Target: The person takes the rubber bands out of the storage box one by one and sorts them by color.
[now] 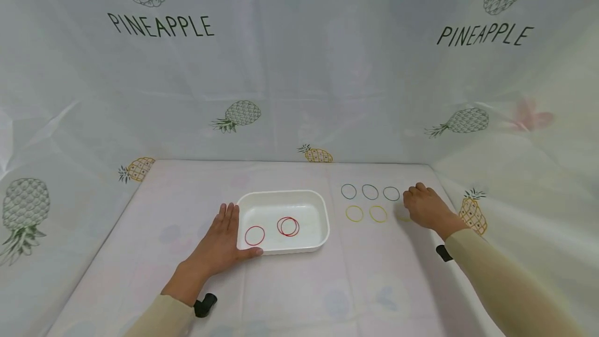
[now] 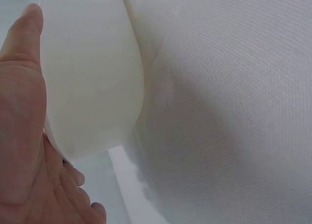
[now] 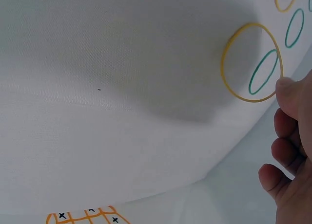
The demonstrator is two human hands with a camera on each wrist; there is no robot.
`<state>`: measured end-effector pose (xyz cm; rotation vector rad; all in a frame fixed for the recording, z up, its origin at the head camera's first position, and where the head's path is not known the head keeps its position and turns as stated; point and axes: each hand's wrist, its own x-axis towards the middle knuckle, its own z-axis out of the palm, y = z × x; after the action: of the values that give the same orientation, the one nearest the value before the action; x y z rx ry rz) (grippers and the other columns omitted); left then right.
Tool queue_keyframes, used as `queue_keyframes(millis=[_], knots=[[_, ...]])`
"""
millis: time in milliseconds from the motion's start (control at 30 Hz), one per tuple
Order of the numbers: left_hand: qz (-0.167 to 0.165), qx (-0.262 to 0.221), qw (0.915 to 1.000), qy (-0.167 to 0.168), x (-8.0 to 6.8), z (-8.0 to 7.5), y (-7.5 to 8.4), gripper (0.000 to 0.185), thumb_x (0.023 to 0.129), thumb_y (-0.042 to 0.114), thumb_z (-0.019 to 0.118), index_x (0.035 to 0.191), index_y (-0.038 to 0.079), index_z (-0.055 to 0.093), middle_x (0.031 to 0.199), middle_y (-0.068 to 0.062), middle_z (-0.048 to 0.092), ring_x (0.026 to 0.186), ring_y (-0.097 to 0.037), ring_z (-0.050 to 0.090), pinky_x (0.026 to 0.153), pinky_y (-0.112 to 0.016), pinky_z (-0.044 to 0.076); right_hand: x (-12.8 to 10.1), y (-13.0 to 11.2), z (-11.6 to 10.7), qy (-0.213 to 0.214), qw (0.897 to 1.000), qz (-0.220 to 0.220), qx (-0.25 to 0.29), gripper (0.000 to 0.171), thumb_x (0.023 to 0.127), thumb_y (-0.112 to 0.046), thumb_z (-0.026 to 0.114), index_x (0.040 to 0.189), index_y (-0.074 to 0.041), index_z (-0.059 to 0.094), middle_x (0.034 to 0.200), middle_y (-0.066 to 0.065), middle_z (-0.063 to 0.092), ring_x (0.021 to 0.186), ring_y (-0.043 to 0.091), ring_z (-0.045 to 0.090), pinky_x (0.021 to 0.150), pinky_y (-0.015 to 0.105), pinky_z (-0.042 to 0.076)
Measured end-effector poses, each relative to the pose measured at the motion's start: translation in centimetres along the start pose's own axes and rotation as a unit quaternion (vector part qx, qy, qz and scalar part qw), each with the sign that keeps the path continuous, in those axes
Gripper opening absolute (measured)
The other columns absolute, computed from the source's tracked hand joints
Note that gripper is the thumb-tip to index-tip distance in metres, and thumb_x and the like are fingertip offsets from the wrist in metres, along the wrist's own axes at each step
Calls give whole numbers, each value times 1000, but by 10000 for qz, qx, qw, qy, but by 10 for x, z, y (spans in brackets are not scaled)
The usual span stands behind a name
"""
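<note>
My left hand [image 1: 219,241] lies against the left end of a white plastic tray [image 1: 323,207], fingers straight along its side and thumb at the near rim. Seen from the left wrist, that hand [image 2: 24,121] touches the tray wall [image 2: 92,78]. Inside the tray lie red rubber bands [image 1: 255,244], one apart at the left and others overlapping. At the right, my right hand [image 1: 426,207] pinches a yellow rubber band [image 1: 403,219] between thumb and fingers. The right wrist view shows this yellow band [image 3: 223,63] raised at the fingertips of the hand [image 3: 297,136].
Beside the tray, a back row of dark green rubber bands [image 1: 348,198] lies above a front row with two yellow rubber bands [image 1: 354,221]. A pale cloth covers the table [image 1: 299,295]. Pineapple-printed sheeting [image 1: 299,66] rises at the back and sides.
</note>
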<state>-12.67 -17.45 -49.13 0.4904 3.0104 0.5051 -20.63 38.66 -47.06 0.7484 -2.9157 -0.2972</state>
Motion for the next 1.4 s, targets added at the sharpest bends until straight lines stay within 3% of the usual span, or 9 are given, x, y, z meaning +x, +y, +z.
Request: queue_keyframes(millis=[433, 733, 867, 1033, 1200, 1400], knots=[[-29, -102, 9999, -26, 0, 2, -1, 132, 86, 77, 69, 162, -15, 12, 171, -35, 11, 161, -50, 5, 131, -58, 15, 5, 5, 16, 157, 9999, 57, -15, 8, 96, -3, 68, 92, 1, 63, 90, 13, 63, 86, 33, 52, 71, 49, 53], [-8, -27, 10000, -29, -2, 1, -1, 133, 87, 80, 66, 162, -15, 12, 171, -35, 11, 161, -50, 6, 131, -59, 16, 10, 0, 20, 917, 9956, -72, -168, 4, 93, 3, 63, 91, 2, 60, 84, 12, 57, 82, 33, 48, 69, 45, 48], [32, -30, 10000, -39, -1, 1, -1, 132, 87, 77, 68, 162, -15, 12, 171, -35, 12, 161, -50, 6, 131, -59, 17, 19, -8, 17, 1346, 9908, 41, -164, 11, 94, 0, 62, 85, -1, 55, 79, 10, 50, 81, 34, 46, 69, 44, 43], [72, -109, 9999, -44, -1, 0, -2, 131, 88, 74, 70, 162, -16, 11, 170, -36, 12, 161, -52, 6, 130, -60, 19, 40, -35, 9, 1814, 9833, 146, 84, 14, 97, -7, 68, 88, -1, 59, 82, 12, 55, 86, 37, 51, 72, 46, 43], [64, -107, 9999, -72, -1, 0, -2, 134, 86, 77, 70, 162, -16, 10, 170, -36, 11, 161, -52, 5, 130, -60, 20, 70, -80, -10, 2280, 9724, -91, 485, 9, 97, -9, 72, 96, -3, 65, 94, 13, 64, 98, 38, 56, 78, 48, 46], [-9, -106, 9999, -131, -1, 1, -3, 136, 84, 77, 72, 162, -15, 9, 172, -34, 10, 162, -50, 3, 131, -59, 18, 107, -135, -35, 2375, 9679, -347, 744, 8, 99, -13, 73, 101, -7, 68, 100, 9, 65, 103, 32, 57, 84, 45, 48]])
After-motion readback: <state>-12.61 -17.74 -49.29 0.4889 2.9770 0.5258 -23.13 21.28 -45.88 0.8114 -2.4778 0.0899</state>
